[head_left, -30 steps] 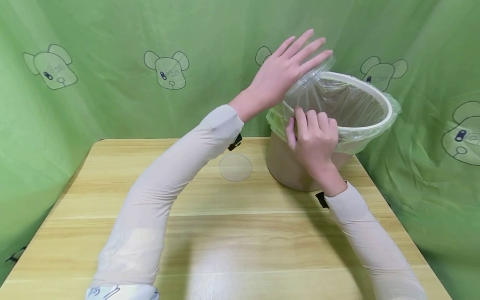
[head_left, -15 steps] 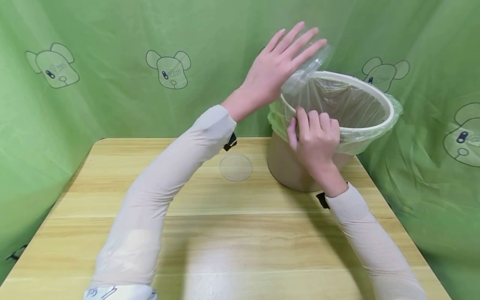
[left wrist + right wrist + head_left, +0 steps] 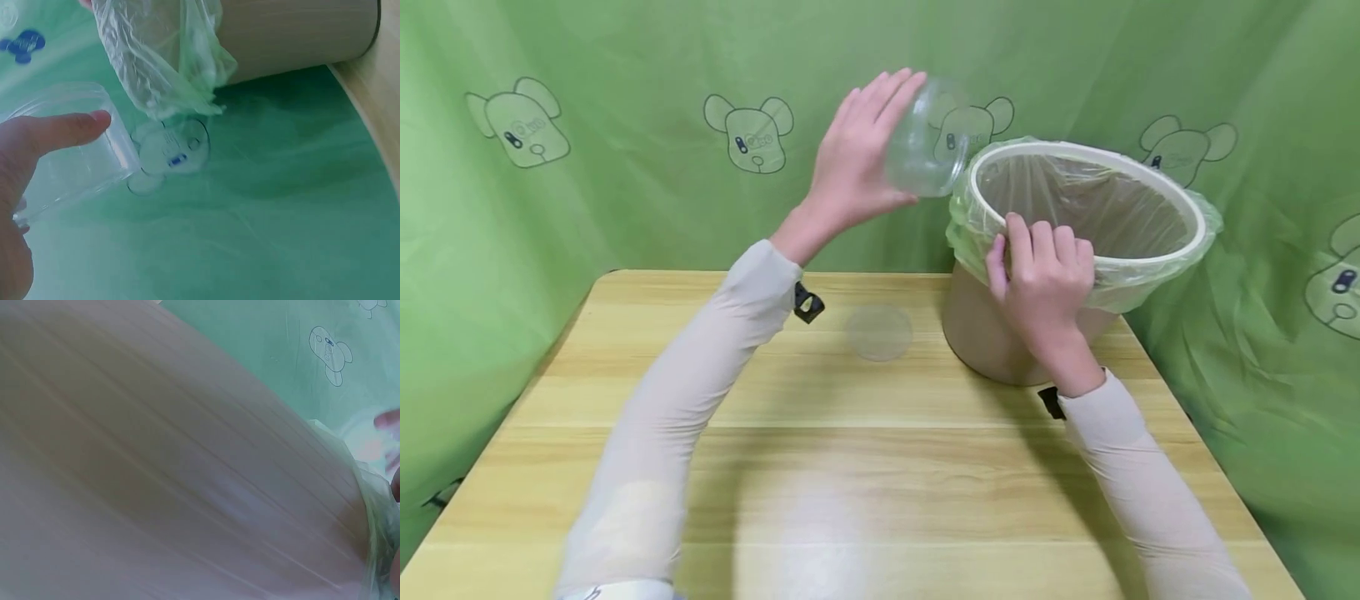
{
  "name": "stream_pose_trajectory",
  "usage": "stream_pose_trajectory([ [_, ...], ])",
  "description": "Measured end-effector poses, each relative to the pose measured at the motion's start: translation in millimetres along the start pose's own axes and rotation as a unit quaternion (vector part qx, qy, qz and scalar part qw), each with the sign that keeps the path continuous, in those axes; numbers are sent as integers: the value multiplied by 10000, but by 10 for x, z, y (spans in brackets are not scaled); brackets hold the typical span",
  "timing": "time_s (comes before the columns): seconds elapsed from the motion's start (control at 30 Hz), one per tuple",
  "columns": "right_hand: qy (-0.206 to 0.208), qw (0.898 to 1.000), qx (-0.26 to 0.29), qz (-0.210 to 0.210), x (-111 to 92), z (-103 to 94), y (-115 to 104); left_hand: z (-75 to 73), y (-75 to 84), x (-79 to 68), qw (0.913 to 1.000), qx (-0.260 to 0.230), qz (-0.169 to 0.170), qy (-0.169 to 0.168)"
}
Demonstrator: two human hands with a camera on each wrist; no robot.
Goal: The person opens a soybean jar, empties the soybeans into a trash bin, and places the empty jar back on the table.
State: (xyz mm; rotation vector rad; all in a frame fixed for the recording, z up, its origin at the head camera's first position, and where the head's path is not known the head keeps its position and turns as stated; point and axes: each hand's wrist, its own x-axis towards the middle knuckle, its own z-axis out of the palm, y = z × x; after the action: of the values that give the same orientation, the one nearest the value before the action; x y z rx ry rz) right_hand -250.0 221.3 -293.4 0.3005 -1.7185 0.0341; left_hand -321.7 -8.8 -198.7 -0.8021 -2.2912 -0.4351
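Observation:
My left hand (image 3: 857, 154) holds a clear plastic container (image 3: 928, 137) in the air, left of the trash can. The container lies on its side, its rim toward the can, and nothing shows inside it. In the left wrist view the thumb (image 3: 75, 131) presses along its wall. My right hand (image 3: 1048, 275) grips the near left rim of the beige trash can (image 3: 977, 325), fingers curled over the edge. A pale green trash bag (image 3: 1138, 279) lines the can and folds over its white rim. The can leans toward me.
A clear round disc, like a lid (image 3: 878, 333), lies flat on the wooden table (image 3: 865, 483), left of the can. Green curtains (image 3: 647, 217) with bear-head prints hang close around the back and sides.
My left hand has drawn the container left, from above the can's mouth to beside it, and turned it upright on its side. The right hand keeps its grip on the rim.

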Motion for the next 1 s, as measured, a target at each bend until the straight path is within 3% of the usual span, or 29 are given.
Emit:
stream_pose_trajectory([
  [0.17, -19, 10000, 9, 45, 2, 5, -19, 8, -293, -306, 9927, -843, -857, 90],
  [0.4, -62, 9999, 3, 106, -9, -8, -33, 137, -615, -805, 9624, -1940, -1899, 89],
  [0.73, -14, 9997, -21, 231, -27, -3, -18, 401, -991, -1399, 9312, -2787, -2350, -35],
  [0.87, -38, 9997, 5, 241, -22, 13, -24, 434, -1151, -1606, 9195, -2897, -2639, -288],
  [1.0, -52, 9996, 14, 262, -10, 29, -44, 470, -1321, -1813, 9027, -3119, -2916, -533],
])
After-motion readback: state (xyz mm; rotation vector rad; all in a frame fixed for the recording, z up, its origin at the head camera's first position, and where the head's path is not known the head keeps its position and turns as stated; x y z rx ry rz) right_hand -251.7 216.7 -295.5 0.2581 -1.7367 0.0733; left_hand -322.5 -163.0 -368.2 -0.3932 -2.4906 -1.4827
